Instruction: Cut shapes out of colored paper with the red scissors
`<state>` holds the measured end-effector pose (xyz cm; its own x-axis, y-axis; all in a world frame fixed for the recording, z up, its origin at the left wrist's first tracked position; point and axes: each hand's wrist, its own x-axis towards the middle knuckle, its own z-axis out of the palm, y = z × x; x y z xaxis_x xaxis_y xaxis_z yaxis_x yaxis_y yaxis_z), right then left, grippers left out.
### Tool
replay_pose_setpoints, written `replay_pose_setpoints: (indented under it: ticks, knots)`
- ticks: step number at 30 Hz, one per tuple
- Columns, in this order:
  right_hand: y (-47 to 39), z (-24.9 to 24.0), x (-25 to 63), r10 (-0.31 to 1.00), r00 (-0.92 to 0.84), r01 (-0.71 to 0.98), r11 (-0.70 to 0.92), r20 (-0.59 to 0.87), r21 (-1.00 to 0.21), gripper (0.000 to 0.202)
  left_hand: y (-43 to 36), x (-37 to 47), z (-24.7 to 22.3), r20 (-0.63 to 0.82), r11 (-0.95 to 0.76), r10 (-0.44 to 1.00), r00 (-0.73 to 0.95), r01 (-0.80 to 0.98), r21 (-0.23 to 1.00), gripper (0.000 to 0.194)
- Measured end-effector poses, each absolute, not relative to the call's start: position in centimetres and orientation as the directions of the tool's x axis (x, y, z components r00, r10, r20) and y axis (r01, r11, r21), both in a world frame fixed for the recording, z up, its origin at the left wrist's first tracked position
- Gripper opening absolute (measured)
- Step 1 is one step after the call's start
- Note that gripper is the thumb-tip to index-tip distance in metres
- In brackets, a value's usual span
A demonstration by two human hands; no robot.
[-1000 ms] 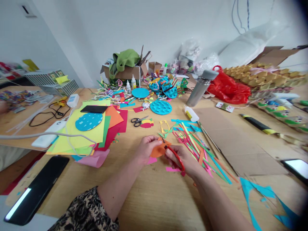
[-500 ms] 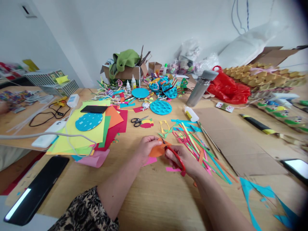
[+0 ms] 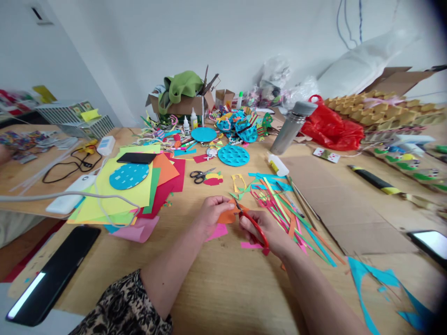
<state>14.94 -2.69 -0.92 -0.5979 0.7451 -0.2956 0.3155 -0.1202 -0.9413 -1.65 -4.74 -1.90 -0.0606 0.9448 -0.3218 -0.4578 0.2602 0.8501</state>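
Near the middle of the wooden table (image 3: pixel 216 288), my left hand (image 3: pixel 212 215) pinches a small piece of orange paper (image 3: pixel 227 216) between thumb and fingers. My right hand (image 3: pixel 260 225) is closed round the handles of red scissors (image 3: pixel 256 228). Their blades meet the orange paper at its right edge. Below my hands lie pink paper scraps (image 3: pixel 218 231). Black scissors (image 3: pixel 199 175) rest beyond them, beside a red and yellow paper cutout (image 3: pixel 213 179). To the right is a heap of coloured paper strips (image 3: pixel 279 197).
At left are stacked coloured sheets (image 3: pixel 122 200) and a black phone (image 3: pixel 56 274). A metal bottle (image 3: pixel 291 130), a glue bottle (image 3: pixel 278 165) and a cardboard sheet (image 3: pixel 335 204) are on the right. Blue discs (image 3: pixel 233 156) and craft pieces lie at the back. Another person's arm shows at far left.
The orange paper has shifted and turned slightly between my hands, and less of it shows. Both hands have barely moved.
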Motion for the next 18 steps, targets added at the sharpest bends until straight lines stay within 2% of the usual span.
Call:
replay_pose_setpoints:
  ticks: [12,18]
  knots:
    - [-2.63,-0.67,15.38,0.71,-0.645,0.29,-0.112,-0.281,-0.95,0.06,-4.53,-2.49,-2.04,-0.33,0.292,0.944,-0.023,-0.408,0.865,0.021]
    - [-2.8,-0.91,15.41,0.694,-0.646,0.273,-0.18,-0.318,-0.945,0.059,-4.46,-2.67,-2.14,-0.331,0.298,0.944,-0.006,-0.419,0.858,0.023]
